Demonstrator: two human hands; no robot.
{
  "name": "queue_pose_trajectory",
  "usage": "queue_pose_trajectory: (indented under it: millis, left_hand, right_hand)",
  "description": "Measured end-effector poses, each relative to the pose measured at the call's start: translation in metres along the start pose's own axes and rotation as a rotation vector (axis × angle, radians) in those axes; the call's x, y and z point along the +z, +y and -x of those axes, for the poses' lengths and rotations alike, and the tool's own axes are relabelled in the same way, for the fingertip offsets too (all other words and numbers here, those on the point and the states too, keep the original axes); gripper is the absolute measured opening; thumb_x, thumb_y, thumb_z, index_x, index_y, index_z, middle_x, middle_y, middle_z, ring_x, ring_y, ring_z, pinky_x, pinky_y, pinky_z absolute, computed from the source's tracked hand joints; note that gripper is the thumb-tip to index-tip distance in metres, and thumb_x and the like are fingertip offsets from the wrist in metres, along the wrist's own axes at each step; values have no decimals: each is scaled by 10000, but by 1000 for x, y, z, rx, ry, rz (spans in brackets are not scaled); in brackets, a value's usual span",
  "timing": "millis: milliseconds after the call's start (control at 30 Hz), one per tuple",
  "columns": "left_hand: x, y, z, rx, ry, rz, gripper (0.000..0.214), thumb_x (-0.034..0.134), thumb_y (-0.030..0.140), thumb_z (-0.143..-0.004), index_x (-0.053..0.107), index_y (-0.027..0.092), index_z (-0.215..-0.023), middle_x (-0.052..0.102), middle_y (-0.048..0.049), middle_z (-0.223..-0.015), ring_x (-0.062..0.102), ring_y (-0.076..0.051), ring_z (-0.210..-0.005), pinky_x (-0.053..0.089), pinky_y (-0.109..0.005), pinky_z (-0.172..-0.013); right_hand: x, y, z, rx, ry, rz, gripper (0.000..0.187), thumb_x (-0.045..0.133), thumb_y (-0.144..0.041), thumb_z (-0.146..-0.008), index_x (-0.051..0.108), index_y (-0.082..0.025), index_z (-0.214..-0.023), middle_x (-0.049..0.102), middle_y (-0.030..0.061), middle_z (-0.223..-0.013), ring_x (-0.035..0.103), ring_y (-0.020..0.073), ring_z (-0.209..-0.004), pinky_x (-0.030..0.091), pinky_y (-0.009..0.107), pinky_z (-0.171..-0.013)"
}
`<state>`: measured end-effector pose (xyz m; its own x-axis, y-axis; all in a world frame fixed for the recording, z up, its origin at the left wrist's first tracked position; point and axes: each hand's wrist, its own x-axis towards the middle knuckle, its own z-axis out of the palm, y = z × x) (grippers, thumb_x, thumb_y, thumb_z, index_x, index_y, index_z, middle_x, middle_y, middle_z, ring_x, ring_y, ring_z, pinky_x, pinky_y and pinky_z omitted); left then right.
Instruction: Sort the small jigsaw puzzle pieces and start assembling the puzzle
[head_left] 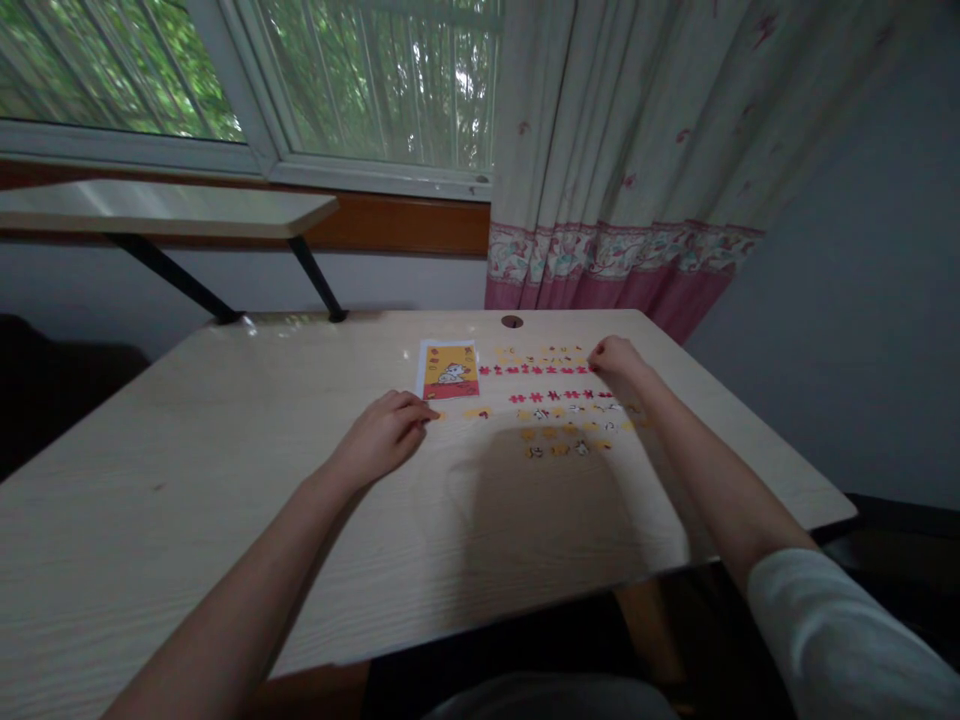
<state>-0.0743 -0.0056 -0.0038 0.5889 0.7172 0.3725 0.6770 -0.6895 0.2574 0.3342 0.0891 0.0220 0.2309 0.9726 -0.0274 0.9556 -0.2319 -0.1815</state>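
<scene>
Rows of small jigsaw pieces, red (pixel 547 370) and yellow (pixel 562 432), lie spread on a pale wooden table (pixel 225 470). A picture card (pixel 450 371) with a yellow and red cartoon image lies to their left. My left hand (pixel 382 435) rests on the table just below the card, its fingers curled and pinched at a small yellow piece (pixel 439 416). My right hand (pixel 619 362) reaches to the right end of the red rows, fingers bent down onto the pieces; what it grips is hidden.
A round cable hole (pixel 512 321) sits at the table's far edge. A shelf on black brackets (pixel 165 210) juts out below the window at the back left. A flowered curtain (pixel 622 150) hangs behind the table's right side.
</scene>
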Motion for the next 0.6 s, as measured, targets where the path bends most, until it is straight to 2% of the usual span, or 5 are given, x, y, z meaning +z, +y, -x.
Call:
queue_pose_trajectory:
  millis: [233,400,600]
  left_hand:
    - [0,0,0,1,17,6,279,449,164,-819,671,158,-988,630,-102,-957,551,-231,-900,465,-396,-818]
    - [-1,0,1,0,11,-2,281,447,156,-819,665,162,-994,628,-98,-965,549,-230,-906,462,-387,-820]
    - [-2,2,0,-6,4,3,275,457,148,-813,665,163,-993,629,-99,-957,549,-230,-904,459,-392,-818]
  right_hand:
    - [10,-3,-10,-8,-37,2,247,618,-372,-757,709,-143,-760,697,113,-791,634,189,-751,444,247,-660]
    - [8,-10,-11,-10,-69,40,164,630,-243,-738,713,-124,-814,698,129,-807,643,205,-798,453,257,-701]
    - [2,-20,-13,-11,-124,75,169,627,-154,-692,717,-104,-826,696,134,-777,642,220,-816,461,266,-714]
